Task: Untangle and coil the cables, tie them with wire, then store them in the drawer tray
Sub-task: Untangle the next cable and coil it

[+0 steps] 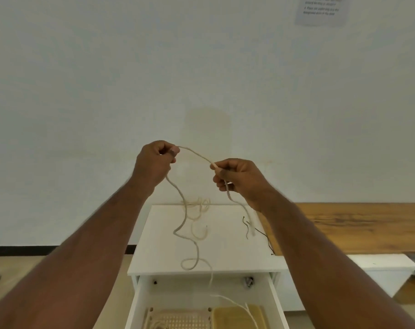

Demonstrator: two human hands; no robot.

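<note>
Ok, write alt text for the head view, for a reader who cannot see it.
Both hands, left hand and right hand, pinch a pale cord raised between them; its loose length trails in loops onto a white cabinet top. Below, an open drawer shows a perforated tray; thin dark wire lies near the cabinet's right edge.

cream cable [195, 155], white cabinet [225, 245], perforated beige tray [178, 319]

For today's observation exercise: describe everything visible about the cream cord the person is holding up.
The cream cord looks like thin, twisted, soft rope. The left hand and right hand pinch it, a short span arching between them. One end hangs below the right hand; the rest trails in loose loops onto the white cabinet top, toward the open drawer.
</note>
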